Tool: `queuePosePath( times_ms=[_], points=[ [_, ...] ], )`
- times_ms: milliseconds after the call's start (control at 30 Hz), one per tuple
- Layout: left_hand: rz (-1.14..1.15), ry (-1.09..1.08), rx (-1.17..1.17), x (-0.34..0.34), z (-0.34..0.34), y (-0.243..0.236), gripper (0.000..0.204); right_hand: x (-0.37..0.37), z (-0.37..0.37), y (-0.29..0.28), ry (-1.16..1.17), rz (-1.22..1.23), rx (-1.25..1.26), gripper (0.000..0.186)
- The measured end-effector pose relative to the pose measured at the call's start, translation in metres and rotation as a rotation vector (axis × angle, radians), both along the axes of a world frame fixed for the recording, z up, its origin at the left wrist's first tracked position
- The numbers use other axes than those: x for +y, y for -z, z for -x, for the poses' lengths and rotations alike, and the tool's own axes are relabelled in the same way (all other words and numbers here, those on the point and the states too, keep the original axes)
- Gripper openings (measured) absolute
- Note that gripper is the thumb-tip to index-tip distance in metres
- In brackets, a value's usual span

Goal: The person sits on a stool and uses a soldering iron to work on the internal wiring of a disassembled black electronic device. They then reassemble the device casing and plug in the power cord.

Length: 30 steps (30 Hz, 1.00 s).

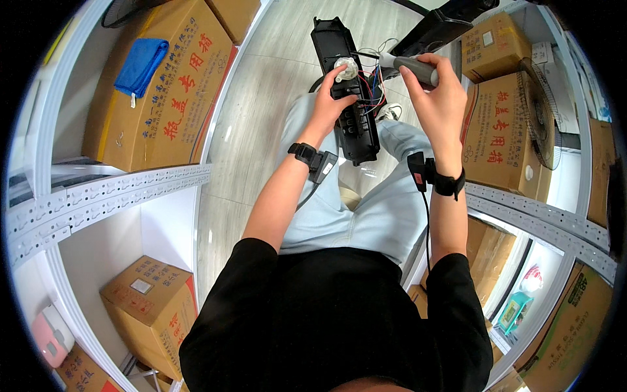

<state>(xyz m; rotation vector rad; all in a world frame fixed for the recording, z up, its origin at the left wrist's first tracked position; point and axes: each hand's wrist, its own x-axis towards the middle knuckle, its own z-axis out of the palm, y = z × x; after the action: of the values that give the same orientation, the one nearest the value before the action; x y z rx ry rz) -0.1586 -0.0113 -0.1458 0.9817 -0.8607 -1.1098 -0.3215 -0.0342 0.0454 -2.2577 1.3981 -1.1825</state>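
Observation:
My left hand (325,110) grips a long black plastic housing (361,140), with a finger at a round whitish component (348,69) on it and the thumb lower down. Thin red, blue and other wires (373,91) run from the housing toward the right. My right hand (437,98) is closed around a grey cylindrical tool (413,66) with a pale end, near those wires. Just above it a taller black panel or column (431,31) leans at an angle; what supports it is unclear. The housing lies over or between my legs.
Metal shelves (104,184) on both sides hold cardboard boxes (163,117). A folded blue cloth (140,65) rests on the upper left box. A round wire fan grille (542,117) stands against the right boxes. A pink-and-white item (52,333) sits at lower left.

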Motion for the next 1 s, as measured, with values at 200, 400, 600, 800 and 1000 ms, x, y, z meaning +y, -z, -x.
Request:
queuePosePath(
  times_ms=[200,400,600,800,1000],
  points=[
    [-0.033,0.068,0.133,0.003,0.001,-0.007,0.068,-0.017,-0.007,0.039,0.004,-0.034,-0.077,0.031],
    [-0.011,0.06,0.119,0.002,-0.001,-0.002,0.063,-0.02,-0.01,0.048,0.006,-0.022,-0.048,0.032],
    [-0.063,0.098,0.212,0.004,0.0,-0.003,0.051,-0.01,0.001,0.037,0.055,-0.015,-0.121,0.031],
    [-0.04,-0.027,0.184,-0.003,-0.002,0.01,0.034,0.015,0.025,0.015,0.058,-0.138,-0.219,0.03],
    [-0.069,-0.001,0.283,-0.002,-0.001,0.009,0.029,0.033,0.041,0.02,0.052,-0.189,-0.228,0.03]
  ],
)
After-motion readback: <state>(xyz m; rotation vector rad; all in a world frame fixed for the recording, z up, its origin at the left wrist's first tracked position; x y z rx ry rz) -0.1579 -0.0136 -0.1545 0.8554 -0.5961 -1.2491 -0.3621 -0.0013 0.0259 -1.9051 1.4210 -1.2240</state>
